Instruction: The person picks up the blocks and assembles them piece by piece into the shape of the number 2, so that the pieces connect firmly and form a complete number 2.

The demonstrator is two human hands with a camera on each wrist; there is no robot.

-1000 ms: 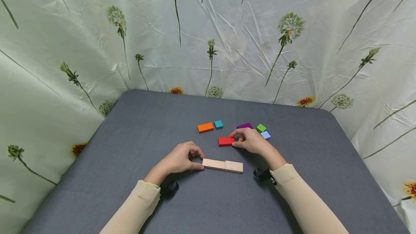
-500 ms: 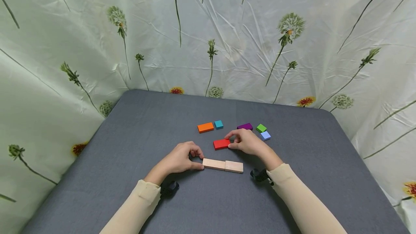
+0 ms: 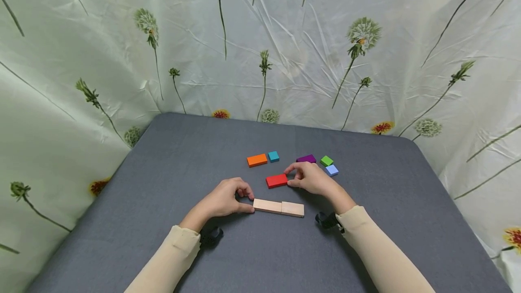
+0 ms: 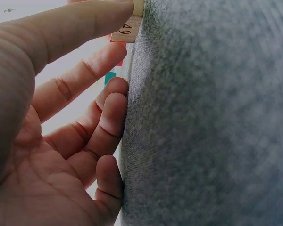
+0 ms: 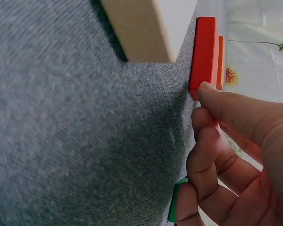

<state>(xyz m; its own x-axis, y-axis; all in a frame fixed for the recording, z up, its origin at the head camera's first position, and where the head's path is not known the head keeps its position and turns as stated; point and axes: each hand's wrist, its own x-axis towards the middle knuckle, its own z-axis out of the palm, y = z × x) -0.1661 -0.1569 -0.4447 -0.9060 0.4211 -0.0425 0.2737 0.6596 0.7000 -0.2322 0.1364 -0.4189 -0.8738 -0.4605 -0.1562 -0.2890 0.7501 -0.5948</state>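
Two bare wooden blocks lie end to end in the head view, a longer left block (image 3: 267,205) and a shorter right block (image 3: 292,209). My left hand (image 3: 224,198) has thumb and index finger at the two corners of the left block's outer end. In the left wrist view that wooden end (image 4: 125,31) bears dark printed figures beside my thumb. Behind the wooden row lies a red block (image 3: 277,181). My right hand (image 3: 311,177) pinches its right end at the corners; the right wrist view shows the thumb tip against the red block (image 5: 204,52), with the index fingertip largely hidden.
Further back on the grey table (image 3: 203,144) lie an orange block (image 3: 257,160) and a teal block (image 3: 273,156). Beyond my right hand are a purple block (image 3: 306,158), partly covered, a green block (image 3: 327,161) and a light blue block (image 3: 332,170). A flowered curtain (image 3: 285,85) hangs behind.
The red block has moved left and slightly nearer with my right hand, turning a little. Since half a second ago that hand has slipped slightly right along its end. My left hand has stayed put.
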